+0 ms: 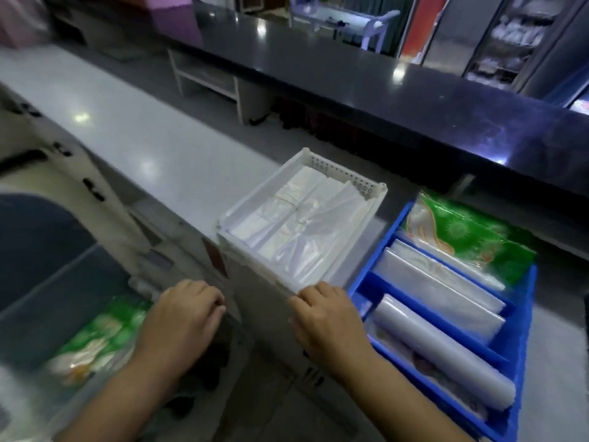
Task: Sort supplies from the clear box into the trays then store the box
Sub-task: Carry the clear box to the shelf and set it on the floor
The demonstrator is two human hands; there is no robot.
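Note:
The clear box [47, 298] sits at the lower left and holds a green printed packet [105, 333]. A white perforated tray [350, 178] in the middle contains folded clear plastic bags [306, 218]. To the right, a blue divided tray [522, 333] holds another green packet [468, 240], flat clear bags [439, 291] and a clear roll [446, 352]. My left hand [185, 317] hovers with curled fingers by the box's right side, nothing visible in it. My right hand [325, 317] is curled too, fingertips at the white tray's near corner.
A long white counter [143, 132] runs to the far left under the white tray. A dark glossy counter [382, 90] crosses the back. Pale cabinet fronts with dark handles [92, 186] stand at the left. White cabinet fronts drop below my hands.

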